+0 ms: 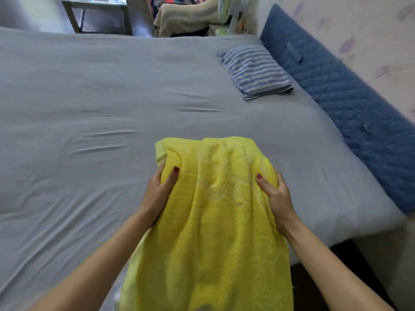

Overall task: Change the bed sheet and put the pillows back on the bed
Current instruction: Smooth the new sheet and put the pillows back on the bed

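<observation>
While left hand (157,191) grips yellow pillow (215,216), right hand (277,196) clasps it too

Floral wallpaper (350,25), metal table (98,10)

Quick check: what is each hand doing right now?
Left hand: grips the left edge of the yellow pillow.
Right hand: grips its right edge.

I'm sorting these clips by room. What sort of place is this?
Most likely a home bedroom: a wide bed with a grey sheet, a striped pillow near a blue padded headboard, and floral wallpaper behind it.
</observation>
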